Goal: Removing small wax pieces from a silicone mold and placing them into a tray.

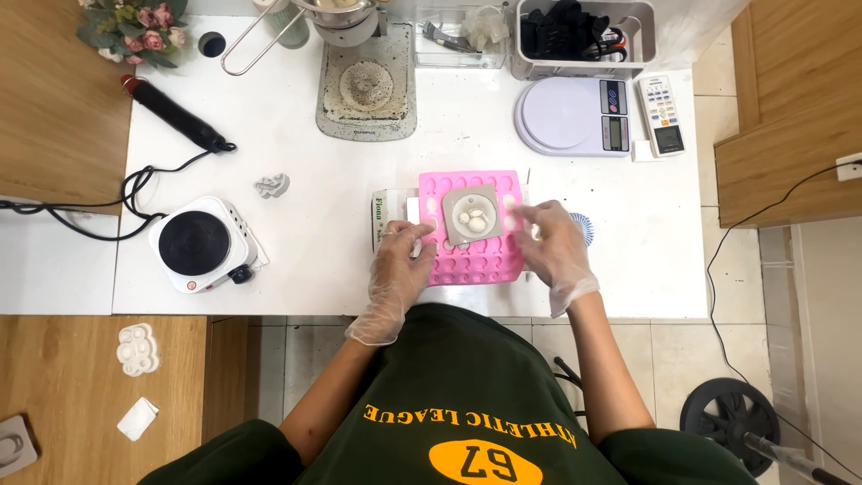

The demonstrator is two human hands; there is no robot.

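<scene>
A white rectangular bench carries a pink silicone mould tray with round cavities, near the front edge. On it sits a small grey square mould holding pale lumps. The gloved left hand rests half-open on the tray's left edge; the gloved right hand, fingers loosely spread, touches its right edge.

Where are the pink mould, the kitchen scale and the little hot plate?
pink mould [476, 265]: head view, lower rows of cavities.
kitchen scale [561, 112]: head view, round weighing platform.
hot plate [193, 242]: head view, black heating disc.

Gloved L hand & R hand spread flat, fingers fwd.
</scene>
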